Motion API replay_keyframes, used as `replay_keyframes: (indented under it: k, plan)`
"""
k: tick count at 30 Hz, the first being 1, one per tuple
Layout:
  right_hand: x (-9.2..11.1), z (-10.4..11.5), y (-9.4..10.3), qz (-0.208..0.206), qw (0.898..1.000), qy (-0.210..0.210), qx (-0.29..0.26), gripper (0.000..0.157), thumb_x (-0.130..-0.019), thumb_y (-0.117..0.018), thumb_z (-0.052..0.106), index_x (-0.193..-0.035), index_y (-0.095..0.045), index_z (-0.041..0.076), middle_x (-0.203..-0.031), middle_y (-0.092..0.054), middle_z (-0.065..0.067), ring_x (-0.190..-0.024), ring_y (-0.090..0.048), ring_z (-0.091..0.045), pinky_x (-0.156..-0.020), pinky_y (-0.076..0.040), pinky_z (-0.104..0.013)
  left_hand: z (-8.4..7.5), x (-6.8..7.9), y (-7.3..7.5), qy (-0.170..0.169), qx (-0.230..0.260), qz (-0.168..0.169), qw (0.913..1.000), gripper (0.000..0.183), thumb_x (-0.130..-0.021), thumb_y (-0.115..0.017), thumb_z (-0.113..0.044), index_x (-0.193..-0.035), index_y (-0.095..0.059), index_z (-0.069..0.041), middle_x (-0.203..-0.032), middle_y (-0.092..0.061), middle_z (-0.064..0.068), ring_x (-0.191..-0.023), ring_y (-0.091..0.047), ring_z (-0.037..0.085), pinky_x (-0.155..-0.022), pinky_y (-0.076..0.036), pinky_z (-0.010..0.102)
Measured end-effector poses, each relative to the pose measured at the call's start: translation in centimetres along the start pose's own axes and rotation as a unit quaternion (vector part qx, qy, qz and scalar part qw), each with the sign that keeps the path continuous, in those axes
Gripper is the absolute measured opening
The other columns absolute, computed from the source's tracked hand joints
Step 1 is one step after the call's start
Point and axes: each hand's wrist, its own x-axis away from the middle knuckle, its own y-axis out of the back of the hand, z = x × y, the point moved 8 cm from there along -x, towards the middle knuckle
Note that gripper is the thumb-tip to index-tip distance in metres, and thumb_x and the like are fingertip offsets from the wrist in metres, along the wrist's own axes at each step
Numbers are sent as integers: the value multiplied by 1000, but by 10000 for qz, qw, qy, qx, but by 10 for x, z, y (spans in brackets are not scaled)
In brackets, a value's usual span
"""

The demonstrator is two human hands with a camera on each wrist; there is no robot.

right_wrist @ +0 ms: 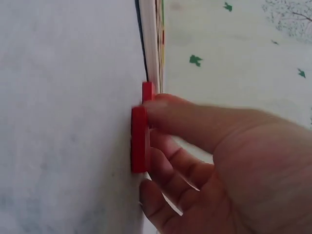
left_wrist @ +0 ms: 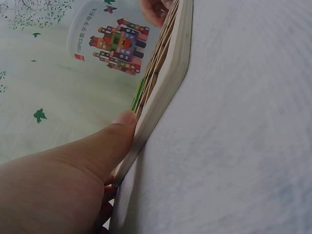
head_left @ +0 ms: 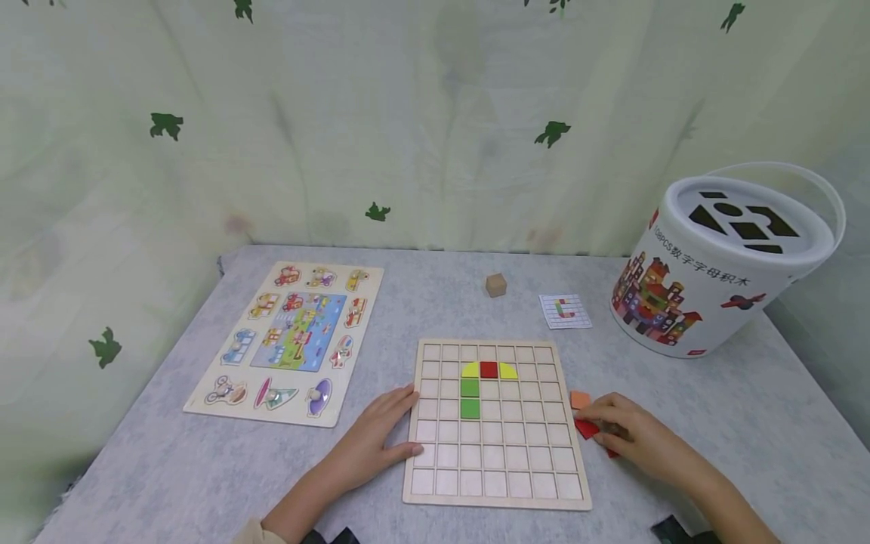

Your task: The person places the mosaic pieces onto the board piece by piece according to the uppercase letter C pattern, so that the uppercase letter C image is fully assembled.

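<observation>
A wooden grid board (head_left: pixel 503 483) lies flat on the table with square cells. In it sit a red square (head_left: pixel 488 369) between two yellow quarter-round pieces (head_left: pixel 470 370) and, at lower left, two green squares (head_left: pixel 470 409). My left hand (head_left: pixel 374 431) rests at the board's left edge, its thumb (left_wrist: pixel 122 126) on the rim. Right of the board, my right hand (head_left: pixel 632 434) pinches a red block (head_left: pixel 587 428) with thumb and fingers. Another red block (head_left: pixel 612 453) lies partly under this hand. An orange block (head_left: pixel 580 400) is just beyond the fingertips.
A white bucket (head_left: pixel 720 287) with a shape-hole lid stands at the back right. A small pattern card (head_left: pixel 566 311) and a wooden cube (head_left: pixel 496 285) lie behind the board. To the left is a vehicle picture puzzle (head_left: pixel 197 404) with several knobbed or shaped pieces.
</observation>
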Motion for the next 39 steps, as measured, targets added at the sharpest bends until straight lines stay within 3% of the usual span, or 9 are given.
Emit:
replay_keyframes:
  k: [4,7,16,19,23,28,32,36,39]
  plan:
    - [-1,4,1,-201,9994,142,236,26,-81,-67,27,-103,-61,15,-99,-50,1,-79,-45,-11,-61,-44,-22,0,0,1,-26,-48,-41,10000,74,-81,-60,-46,-137,-36,-5,-143,-29,8,-130,-24,26,-102,-23,46]
    - [-2,6,0,-361,9978,192,528,24,-81,-67,32,-98,-60,17,-96,-51,4,-81,-47,-9,-65,-46,-24,-1,1,1,-57,-117,-86,9999,73,-81,-60,-46,-137,-37,-5,-143,-30,8,-130,-24,26,-102,-24,46]
    - [-1,8,5,-403,9980,-260,414,23,-81,-68,17,-103,-62,16,-100,-55,4,-84,-51,-11,-68,-48,-26,-1,1,1,2,-65,-49,10000,74,-81,-61,-46,-137,-37,-5,-143,-29,8,-130,-24,26,-102,-23,46]
    - [-1,17,6,-434,9984,-84,351,28,-80,-68,13,-108,-61,11,-100,-57,2,-83,-52,-9,-67,-48,-24,0,1,1,40,-109,-35,9999,74,-81,-60,-47,-137,-37,-5,-143,-29,8,-130,-24,26,-103,-23,46]
    - [-1,36,3,-449,9975,508,173,30,-79,-67,5,-109,-61,5,-105,-59,-6,-82,-55,-7,-68,-50,-24,0,1,1,22,-131,-27,9999,73,-81,-60,-46,-137,-36,-5,-143,-29,8,-130,-23,26,-103,-22,45]
    - [-7,58,-8,-29,9915,1095,-701,26,-80,-66,4,-106,-61,3,-106,-57,-9,-83,-59,-9,-71,-51,-24,-1,1,0,-38,-99,-23,9999,73,-82,-59,-46,-137,-36,-5,-143,-29,9,-130,-23,26,-103,-22,45]
    - [-13,70,-21,495,9796,1049,-1641,26,-82,-64,6,-108,-61,0,-105,-58,-11,-86,-60,-13,-72,-51,-25,0,0,0,-15,-73,5,10000,74,-82,-58,-48,-138,-36,-5,-143,-29,8,-131,-23,26,-103,-22,45]
    - [-20,79,-35,952,9613,896,-2424,28,-84,-63,5,-111,-60,-2,-103,-60,-13,-84,-59,-16,-71,-51,-26,0,0,0,14,-74,27,10000,74,-82,-57,-49,-138,-36,-5,-144,-28,8,-131,-22,25,-103,-22,45]
    - [-26,85,-45,1129,9538,926,-2625,28,-85,-61,7,-112,-60,-1,-99,-61,-10,-77,-58,-15,-67,-51,-25,0,0,0,12,-89,22,10000,74,-82,-57,-49,-137,-36,-5,-144,-28,8,-131,-22,26,-103,-22,45]
